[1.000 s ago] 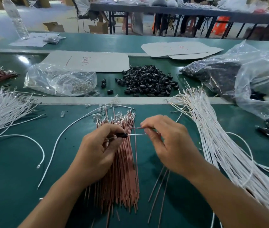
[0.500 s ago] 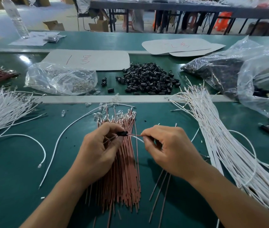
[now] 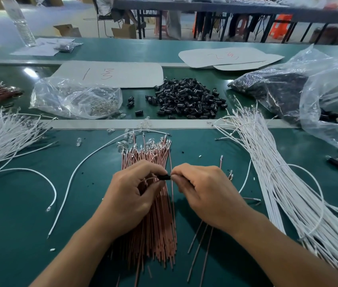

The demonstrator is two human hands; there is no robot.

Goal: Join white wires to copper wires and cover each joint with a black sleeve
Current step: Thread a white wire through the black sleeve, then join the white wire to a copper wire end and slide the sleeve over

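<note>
Centrally in the head view, near the front edge of the green table [image 3: 19, 235]: left hand [image 3: 130, 195] and right hand [image 3: 207, 193] brought together, fingertips almost touching. Between them, one black sleeve [image 3: 165, 177], held just above the copper wires [image 3: 155, 235]. Left thumb and forefinger pinching its left end, other fingers curled under. Right thumb and forefinger pressed together at its right end, remaining fingers folded into the palm. Thin copper strand entering the sleeve from the left. Single white wire [image 3: 245, 179] curving out from under the right hand; gripped or not, cannot tell.

Directly below the hands, the copper bundle lying near-to-far, with three loose copper pieces [image 3: 201, 241] just to its right. Open mat between this bundle and the white wires [image 3: 284, 183] fanned along the right side. To the left, wider bare mat, crossed only by a long loose white wire [image 3: 85, 168], then another white bundle [image 3: 2, 137] at the left edge.

Beyond the grey strip [image 3: 184, 123], far side: pile of sleeves [image 3: 186, 100], with a clear bag [image 3: 75, 98] to its left and a large plastic bag [image 3: 319, 90] to its right.
</note>
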